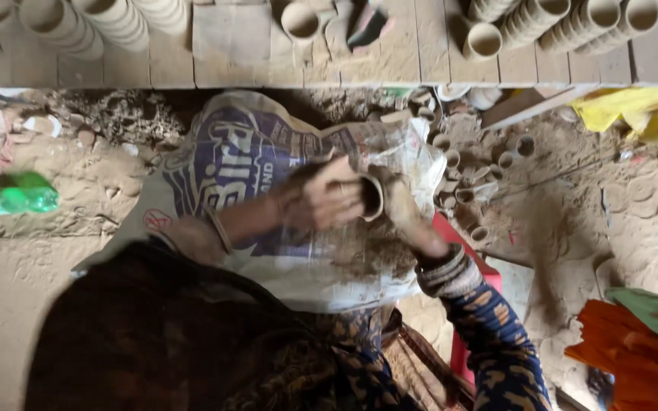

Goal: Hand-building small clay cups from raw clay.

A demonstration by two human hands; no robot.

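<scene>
A white woven sack [253,152] lies spread across the person's lap at the middle, printed with a large blue panel and a small red round mark near its lower left edge. Its right end is crumpled. A green bottle [11,193], blurred, lies on the dirt floor far left; a label may wrap it.

Soft, even daylight, low contrast, no glare.
Motion blur over both hands [344,199] and the clay cup [372,198]; faint shadows under the wooden planks [230,46]; green bottle [11,193] smeared; stretched, soft at the edges.
</scene>
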